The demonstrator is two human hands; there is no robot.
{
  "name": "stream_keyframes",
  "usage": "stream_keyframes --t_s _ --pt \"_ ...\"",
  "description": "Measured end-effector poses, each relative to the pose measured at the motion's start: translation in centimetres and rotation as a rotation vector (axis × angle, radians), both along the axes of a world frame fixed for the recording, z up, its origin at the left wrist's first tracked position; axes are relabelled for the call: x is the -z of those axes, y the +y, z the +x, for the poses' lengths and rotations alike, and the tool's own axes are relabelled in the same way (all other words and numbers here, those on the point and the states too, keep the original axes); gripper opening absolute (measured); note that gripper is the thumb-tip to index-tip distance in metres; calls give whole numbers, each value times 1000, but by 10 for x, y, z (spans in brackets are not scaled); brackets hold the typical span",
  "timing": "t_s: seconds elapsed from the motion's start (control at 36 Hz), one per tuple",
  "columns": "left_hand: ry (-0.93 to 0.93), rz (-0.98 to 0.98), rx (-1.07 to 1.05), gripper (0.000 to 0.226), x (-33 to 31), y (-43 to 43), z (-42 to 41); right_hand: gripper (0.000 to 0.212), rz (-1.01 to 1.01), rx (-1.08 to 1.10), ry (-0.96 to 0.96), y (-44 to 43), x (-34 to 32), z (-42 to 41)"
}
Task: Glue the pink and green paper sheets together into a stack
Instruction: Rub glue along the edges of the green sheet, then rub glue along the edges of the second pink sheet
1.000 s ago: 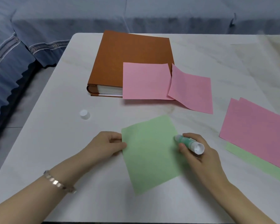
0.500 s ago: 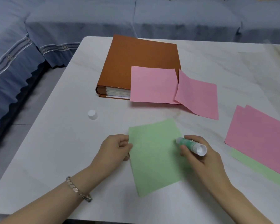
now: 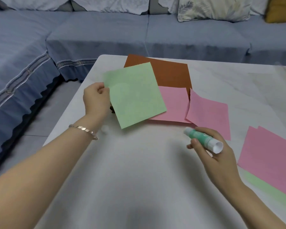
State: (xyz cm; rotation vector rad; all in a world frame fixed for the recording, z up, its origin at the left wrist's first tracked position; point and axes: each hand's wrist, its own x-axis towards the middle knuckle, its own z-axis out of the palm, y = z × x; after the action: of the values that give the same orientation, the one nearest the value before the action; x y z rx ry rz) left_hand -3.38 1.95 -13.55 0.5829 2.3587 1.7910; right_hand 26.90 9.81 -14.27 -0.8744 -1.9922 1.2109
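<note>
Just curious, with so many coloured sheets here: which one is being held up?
The green sheet pinched at its edge by the left hand. The pink sheets and the other green sheet lie untouched.

Green sheet (image 3: 134, 95) aloft over a pink sheet (image 3: 175, 103)

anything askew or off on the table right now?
One pink sheet is bent, its left edge propped up against the brown book. The glue stick in the right hand looks uncapped. Nothing spilled.
</note>
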Motion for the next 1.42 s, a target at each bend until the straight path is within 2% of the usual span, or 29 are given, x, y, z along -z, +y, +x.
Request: stream_keyframes --t_s 0.11,0.19,0.22,0.25,0.31,0.42,0.47,0.5,0.58,0.69,0.81,0.86,0.94,1.08,1.14,1.19,1.25,1.31,1.42 --pt "78 -114 -1 35 -4 28 -10 37 5 -30 -19 0 -3 -3" --pt "77 -207 12 24 -1 36 -7 34 -8 -22 -48 0 -1 -1" --pt "103 -270 37 37 2 37 -5 34 -13 -19 -57 0 -1 0" --pt "167 -356 73 49 7 37 -1 34 -15 -17 -66 1 0 1" --pt "397 -444 153 58 17 35 14 35 -19 -10 -84 2 3 4" --pt "868 -384 505 35 37 26 51 31 -32 6 -114 4 10 10" --pt "1005 -402 619 30 49 23 64 29 -37 16 -128 5 13 13" --pt "1030 -409 636 29 54 23 68 30 -37 19 -131 5 13 15" --pt "1043 -397 546 46 64 30 71 30 -40 27 -131 4 13 20" --pt "1155 -339 451 35 67 38 63 29 -32 27 -135 5 12 28" --pt "1186 -204 457 28 60 37 66 26 -38 58 -105 7 10 32" --pt "1206 -141 472 17 52 31 72 25 -36 66 -77 8 8 33" --pt "1195 -90 546 9 43 14 84 31 0 62 -47 10 4 34" --pt "1086 -76 837 12 47 -21 100 18 68 116 60 9 -10 33" --pt "1040 -92 954 12 53 -32 107 26 85 110 99 9 -13 32" --pt "1021 -127 1029 15 61 -40 113 31 80 109 98 10 -14 33" --pt "1029 -152 1072 16 71 -43 118 24 63 107 57 11 -11 35" --pt "1016 -147 1118 9 76 -46 122 23 34 98 14 11 -7 38" --pt "894 -205 1086 46 75 -46 127 30 -9 96 -22 9 -3 42"
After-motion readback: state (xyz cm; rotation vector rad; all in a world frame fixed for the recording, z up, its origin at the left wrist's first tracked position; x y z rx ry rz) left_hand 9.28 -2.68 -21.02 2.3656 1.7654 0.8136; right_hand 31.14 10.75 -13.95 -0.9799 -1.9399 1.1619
